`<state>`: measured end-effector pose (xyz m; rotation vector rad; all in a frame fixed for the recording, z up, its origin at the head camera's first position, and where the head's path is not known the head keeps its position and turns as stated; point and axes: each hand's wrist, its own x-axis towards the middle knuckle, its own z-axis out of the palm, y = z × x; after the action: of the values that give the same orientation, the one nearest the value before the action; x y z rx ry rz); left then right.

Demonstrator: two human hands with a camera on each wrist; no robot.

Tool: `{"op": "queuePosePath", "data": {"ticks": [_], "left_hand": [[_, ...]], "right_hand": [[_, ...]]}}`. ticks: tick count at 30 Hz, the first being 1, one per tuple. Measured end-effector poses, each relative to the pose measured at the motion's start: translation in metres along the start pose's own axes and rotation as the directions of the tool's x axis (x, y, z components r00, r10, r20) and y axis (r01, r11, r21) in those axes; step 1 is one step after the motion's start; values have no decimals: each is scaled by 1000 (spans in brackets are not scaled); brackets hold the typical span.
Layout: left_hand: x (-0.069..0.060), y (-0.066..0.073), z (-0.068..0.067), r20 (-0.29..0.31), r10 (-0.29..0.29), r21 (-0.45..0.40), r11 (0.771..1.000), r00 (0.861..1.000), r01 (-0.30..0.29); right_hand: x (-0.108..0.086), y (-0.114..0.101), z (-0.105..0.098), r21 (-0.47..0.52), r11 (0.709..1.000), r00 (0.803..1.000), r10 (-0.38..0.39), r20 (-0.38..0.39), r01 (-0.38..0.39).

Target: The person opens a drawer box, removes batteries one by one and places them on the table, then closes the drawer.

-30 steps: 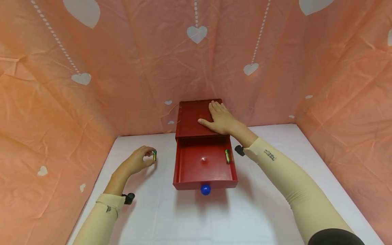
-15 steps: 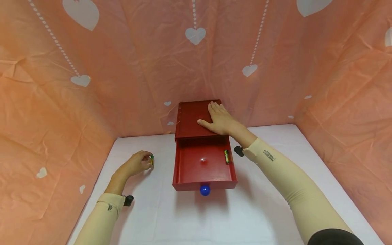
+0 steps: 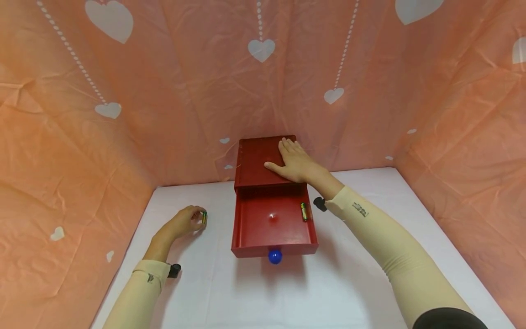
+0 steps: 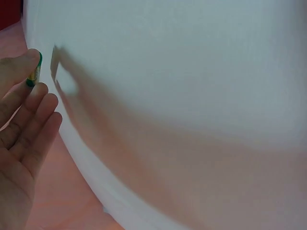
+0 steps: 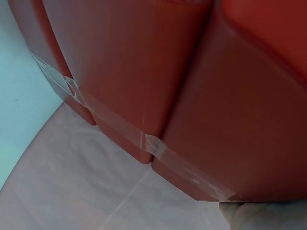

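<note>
Between thumb and fingertips, my left hand pinches a small green-and-gold battery over the white table, left of a red drawer cabinet. The left wrist view shows this battery partly covered by the thumb. My right hand rests flat, fingers spread, on top of the cabinet. The cabinet's drawer is pulled out toward me, with a blue ball knob on its front. Inside, a second battery lies along the right wall. Only a bit of my right hand shows in the right wrist view.
The white table surrounds the cabinet, which stands at its back edge. Orange-pink cloth walls with white hearts enclose the back and sides. Clear tape runs across the cabinet's red side seams.
My left hand has drawn slightly left and toward me with the battery still pinched. My right hand stays on the cabinet; the drawer and the battery inside keep their places.
</note>
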<state>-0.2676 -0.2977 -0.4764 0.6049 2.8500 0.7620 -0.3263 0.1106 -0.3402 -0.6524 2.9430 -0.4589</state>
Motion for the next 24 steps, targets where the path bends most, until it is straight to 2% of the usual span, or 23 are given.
{"op": "queuePosePath", "data": {"ticks": [5, 24], "left_hand": [[-4, 1, 2, 31, -34, -3, 999, 999, 35], [-1, -5, 5, 48, -60, 22, 998, 997, 59]], "right_hand": [[0, -1, 1, -5, 1000, 1000, -1, 1, 1], [2, 1, 3, -1, 1000, 1000, -10, -12, 10]]}}
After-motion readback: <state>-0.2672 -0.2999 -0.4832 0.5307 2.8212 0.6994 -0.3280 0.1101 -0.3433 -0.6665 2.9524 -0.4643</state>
